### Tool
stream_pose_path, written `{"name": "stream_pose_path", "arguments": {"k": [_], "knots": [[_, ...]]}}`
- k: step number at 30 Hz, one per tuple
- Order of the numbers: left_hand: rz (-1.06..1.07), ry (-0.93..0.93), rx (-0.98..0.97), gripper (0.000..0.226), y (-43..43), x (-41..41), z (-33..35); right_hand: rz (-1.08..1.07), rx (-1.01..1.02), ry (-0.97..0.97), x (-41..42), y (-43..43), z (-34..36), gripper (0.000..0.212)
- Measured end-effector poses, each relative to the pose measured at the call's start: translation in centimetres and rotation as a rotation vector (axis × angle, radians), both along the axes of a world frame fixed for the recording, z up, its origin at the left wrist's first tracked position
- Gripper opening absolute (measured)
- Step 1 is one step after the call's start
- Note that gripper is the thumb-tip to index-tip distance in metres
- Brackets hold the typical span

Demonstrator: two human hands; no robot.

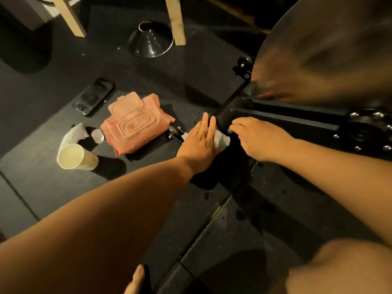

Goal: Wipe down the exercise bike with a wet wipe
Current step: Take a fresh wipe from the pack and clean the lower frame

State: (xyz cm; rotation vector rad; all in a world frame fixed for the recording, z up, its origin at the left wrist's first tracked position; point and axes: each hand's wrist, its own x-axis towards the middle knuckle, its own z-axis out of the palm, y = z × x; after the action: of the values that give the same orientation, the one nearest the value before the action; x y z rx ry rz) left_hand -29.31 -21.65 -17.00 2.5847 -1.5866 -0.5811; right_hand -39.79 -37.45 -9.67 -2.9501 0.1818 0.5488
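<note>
The black exercise bike's base bar (pixel 282 116) runs across the floor at the right, with its crank (pixel 364 132) further right. My left hand (pixel 201 141) lies flat with straight fingers on a white wet wipe (pixel 221 142), pressing it against the bar's foot. My right hand (pixel 258 136) rests on the same black bar just right of the wipe, fingers bent over its edge near a bolt. A pink wet-wipe pack (pixel 135 124) lies on the floor to the left, its lid flipped up.
A black phone (pixel 93 96) lies beyond the pack. A paper cup (pixel 76 157) on its side, a crumpled tissue (pixel 73 134) and a small white cap (pixel 98 135) are at the left. A dark metal cone (pixel 150 41) and wooden legs (pixel 176 20) stand farther back. A blurred seat (pixel 331 49) overhangs top right.
</note>
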Motion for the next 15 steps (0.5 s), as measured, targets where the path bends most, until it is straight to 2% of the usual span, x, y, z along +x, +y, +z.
{"name": "stream_pose_path", "arguments": {"k": [5, 10, 12, 15], "knots": [[0.09, 0.138, 0.044, 0.103, -1.0, 0.7, 0.2, -0.126, 0.009, 0.171, 1.4, 1.6, 0.3, 0.033], [0.107, 0.136, 0.024, 0.119, -4.3, 2.1, 0.7, -0.242, 0.09, 0.272, 2.1, 1.9, 0.7, 0.029], [0.23, 0.138, -0.076, 0.114, -4.2, 1.4, 0.9, -0.275, 0.068, 0.278, 1.9, 1.4, 1.4, 0.026], [0.229, 0.125, -0.28, 0.084, -0.8, -1.8, 0.2, -0.362, 0.048, 0.159, 1.6, 0.1, 1.9, 0.029]]}}
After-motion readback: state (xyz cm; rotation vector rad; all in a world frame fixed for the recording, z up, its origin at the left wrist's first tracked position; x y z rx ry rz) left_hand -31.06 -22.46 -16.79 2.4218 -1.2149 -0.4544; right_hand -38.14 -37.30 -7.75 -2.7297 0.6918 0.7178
